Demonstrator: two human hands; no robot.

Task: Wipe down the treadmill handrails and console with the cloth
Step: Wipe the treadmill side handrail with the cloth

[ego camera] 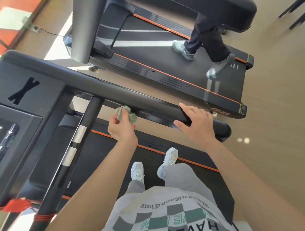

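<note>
Progress is judged to be partial: one handrail is under attention, and nothing shows that the rest has been wiped. At the far left, the console (7, 139) is seen with pale marks on its keypad; whether these are soil or glare cannot be told, and it is taken as still to be done. Beside it, a red safety clip (16, 204) is attached to the dark inner grip bar (84, 127), which also appears untouched. Next, the crumpled green cloth (128, 113) is pinched in the curled fingers of the left hand (121, 129) and pressed against the near underside of the black handrail (95, 84), about midway along it. Further right, the rail is held by the right hand (197, 123), fingers laid over the top and thumb on the near side. The opposite handrail is not in view. Underfoot, the belt (198, 174) is black with orange edging. Beyond the rail, a second treadmill (170, 69) is occupied by another person (206, 37). The floor (279, 89) is tan and glossy.
</note>
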